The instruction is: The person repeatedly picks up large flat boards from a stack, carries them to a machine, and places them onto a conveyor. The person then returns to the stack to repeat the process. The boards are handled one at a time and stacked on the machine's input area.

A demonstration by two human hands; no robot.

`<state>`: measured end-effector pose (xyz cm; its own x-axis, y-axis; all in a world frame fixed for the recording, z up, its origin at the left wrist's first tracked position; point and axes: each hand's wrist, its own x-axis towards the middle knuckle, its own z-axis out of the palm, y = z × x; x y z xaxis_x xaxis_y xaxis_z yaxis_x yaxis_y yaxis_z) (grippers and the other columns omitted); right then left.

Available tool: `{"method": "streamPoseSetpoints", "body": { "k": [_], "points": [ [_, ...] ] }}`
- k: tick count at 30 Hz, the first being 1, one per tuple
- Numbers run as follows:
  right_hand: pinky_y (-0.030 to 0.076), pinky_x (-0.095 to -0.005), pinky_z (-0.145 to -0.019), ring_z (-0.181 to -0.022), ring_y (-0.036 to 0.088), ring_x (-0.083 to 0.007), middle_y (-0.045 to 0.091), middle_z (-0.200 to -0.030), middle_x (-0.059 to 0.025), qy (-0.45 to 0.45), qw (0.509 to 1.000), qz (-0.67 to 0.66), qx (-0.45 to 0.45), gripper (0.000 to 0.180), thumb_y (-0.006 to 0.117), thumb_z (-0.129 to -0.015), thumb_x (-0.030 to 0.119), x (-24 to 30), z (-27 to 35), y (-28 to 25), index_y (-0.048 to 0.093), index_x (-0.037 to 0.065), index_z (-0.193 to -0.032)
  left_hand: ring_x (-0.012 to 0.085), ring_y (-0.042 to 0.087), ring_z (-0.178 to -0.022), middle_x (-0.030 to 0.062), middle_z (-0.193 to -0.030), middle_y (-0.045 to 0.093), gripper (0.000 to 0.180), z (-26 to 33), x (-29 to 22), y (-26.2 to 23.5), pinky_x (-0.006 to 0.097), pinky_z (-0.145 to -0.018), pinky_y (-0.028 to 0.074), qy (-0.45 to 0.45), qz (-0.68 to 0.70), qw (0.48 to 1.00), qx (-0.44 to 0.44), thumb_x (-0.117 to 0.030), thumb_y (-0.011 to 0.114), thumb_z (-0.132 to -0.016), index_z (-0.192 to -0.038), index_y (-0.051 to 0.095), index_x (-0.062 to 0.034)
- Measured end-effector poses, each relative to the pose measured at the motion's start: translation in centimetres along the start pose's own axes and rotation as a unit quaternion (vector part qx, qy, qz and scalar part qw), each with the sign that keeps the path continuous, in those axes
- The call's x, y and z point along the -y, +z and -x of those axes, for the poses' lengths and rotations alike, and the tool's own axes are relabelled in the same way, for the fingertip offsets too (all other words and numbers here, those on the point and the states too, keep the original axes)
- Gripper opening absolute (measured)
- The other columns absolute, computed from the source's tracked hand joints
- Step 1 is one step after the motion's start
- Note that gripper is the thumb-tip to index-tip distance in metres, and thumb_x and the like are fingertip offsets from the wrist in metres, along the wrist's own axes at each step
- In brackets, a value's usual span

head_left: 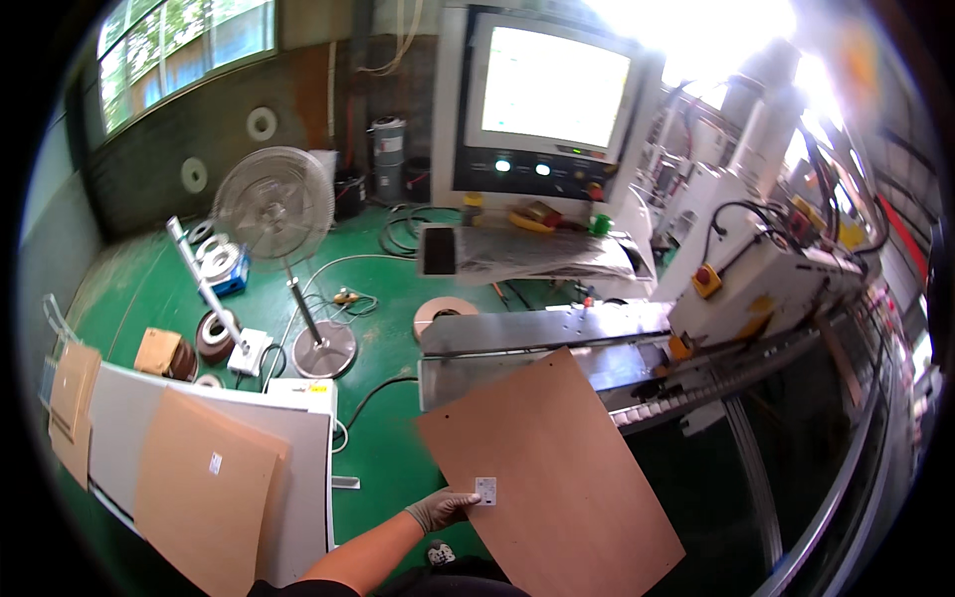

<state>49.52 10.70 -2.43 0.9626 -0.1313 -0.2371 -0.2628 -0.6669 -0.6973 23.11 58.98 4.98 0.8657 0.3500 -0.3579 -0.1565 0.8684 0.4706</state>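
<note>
A large flat brown panel [567,468] with a white label [485,491] and small dark holes near its corners is tilted in front of me. My left hand [443,508], in a grey glove, is closed on the panel's left edge, its thumb lying beside the label. The panel's far corner overlaps the near end of the machine's metal bed [547,330]. My right hand does not show. To the left, similar brown panels [204,488] lie on a grey-topped table [308,458], the top one also carrying a white label.
A control screen [555,85] stands ahead, with a plastic-covered shelf [537,254] below. The machine head [756,289] and its roller track reach off to the right. A standing fan [277,204] is on the green floor at left, near tape rolls [217,333] and loose cables.
</note>
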Motion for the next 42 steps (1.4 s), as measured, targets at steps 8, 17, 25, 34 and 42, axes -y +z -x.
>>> {"method": "streamPoseSetpoints", "body": {
  "k": [8,17,25,34,42],
  "points": [
    [0.049,-0.0495,-0.102,-0.118,0.065,-0.0388,0.07,-0.124,-0.0203,0.079,0.978,-0.186,0.058,0.059,0.048,-0.106,0.055,-0.5,4.3,0.5,0.067,0.002,-0.125,0.0273,0.063,-0.13,0.0053,-0.136,0.069,0.046,-9.5,-1.4,5.3,0.05,-0.116,0.046,-0.009,0.024,0.998,-0.057,-0.036,0.065,-0.105,-0.143,0.061,-0.0113],
    [0.043,-0.0569,-0.117,-0.138,0.054,-0.0391,0.056,-0.152,-0.0144,0.187,0.749,-0.56,0.302,0.073,0.051,-0.103,0.062,9.7,4.0,0.0,0.048,0.009,-0.153,0.0234,0.072,-0.101,0.0139,-0.121,0.072,0.049,-12.5,-4.2,10.1,0.038,-0.093,0.058,-0.025,-0.336,0.935,-0.11,-0.043,0.061,-0.107,-0.129,0.066,0.0009],
    [0.046,-0.0553,-0.113,-0.132,0.058,-0.0376,0.06,-0.146,-0.0134,0.238,0.788,-0.511,0.248,0.073,0.056,-0.099,0.063,14.8,2.4,-1.4,0.053,0.01,-0.15,0.0339,0.071,-0.095,0.0188,-0.101,0.074,0.036,-12.8,-8.6,9.1,0.043,-0.087,0.055,0.349,-0.6,0.667,-0.268,-0.032,0.057,-0.107,-0.112,0.071,0.0007],
    [0.053,-0.0477,-0.109,-0.124,0.062,-0.0333,0.061,-0.138,-0.016,0.262,0.845,-0.454,0.104,0.064,0.062,-0.101,0.051,16.1,-5.5,-2.5,0.053,0.006,-0.146,0.047,0.066,-0.089,0.0264,-0.09,0.069,0.047,-22.6,-10.3,14.2,0.052,-0.077,0.052,0.122,-0.685,0.697,-0.175,-0.036,0.045,-0.109,-0.091,0.068,0.0009],
    [0.054,-0.0504,-0.105,-0.123,0.062,-0.0334,0.06,-0.139,-0.0149,0.238,0.851,-0.465,0.044,0.067,0.063,-0.1,0.053,16.2,-15.1,-3.0,0.051,0.009,-0.149,0.0131,0.064,-0.068,0.0065,-0.077,0.074,0.034,-32.8,-8.6,17.6,0.033,-0.066,0.053,0.038,-0.362,0.916,-0.171,-0.022,0.064,-0.105,-0.085,0.073,0.004]
  ]
}}
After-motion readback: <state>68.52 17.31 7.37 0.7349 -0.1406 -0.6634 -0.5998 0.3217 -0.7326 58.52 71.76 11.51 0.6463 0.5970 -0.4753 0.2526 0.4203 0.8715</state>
